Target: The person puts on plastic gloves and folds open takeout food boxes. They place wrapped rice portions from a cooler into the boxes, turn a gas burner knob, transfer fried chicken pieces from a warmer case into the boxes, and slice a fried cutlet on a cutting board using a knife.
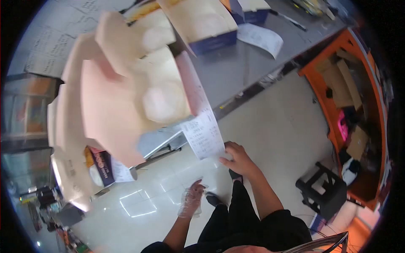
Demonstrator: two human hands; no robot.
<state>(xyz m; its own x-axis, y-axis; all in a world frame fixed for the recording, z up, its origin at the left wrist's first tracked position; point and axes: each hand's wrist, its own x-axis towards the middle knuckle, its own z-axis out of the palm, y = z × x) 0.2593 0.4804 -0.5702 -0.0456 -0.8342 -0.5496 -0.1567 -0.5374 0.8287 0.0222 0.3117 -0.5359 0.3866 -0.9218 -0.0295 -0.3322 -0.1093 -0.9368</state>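
Observation:
My right hand (240, 161) is bare, its thumb and fingers apart at the lower corner of a long printed receipt (203, 137). The fingertips are at the paper's edge; I cannot tell whether they touch it. The receipt hangs past the counter's edge beside an open food box (112, 105) with a pale round thing (162, 103) inside. My left hand (192, 200), in a clear plastic glove, is low over the floor with its fingers loosely apart and nothing visible in it.
More open boxes (213, 42) stand along the grey counter (223, 76). A curled receipt (261, 39) and a pen (289, 20) lie at its far end. A black stool (321, 189) stands at right, near an orange shelf (314, 69) with cardboard. A printed packet (101, 164) shows at left.

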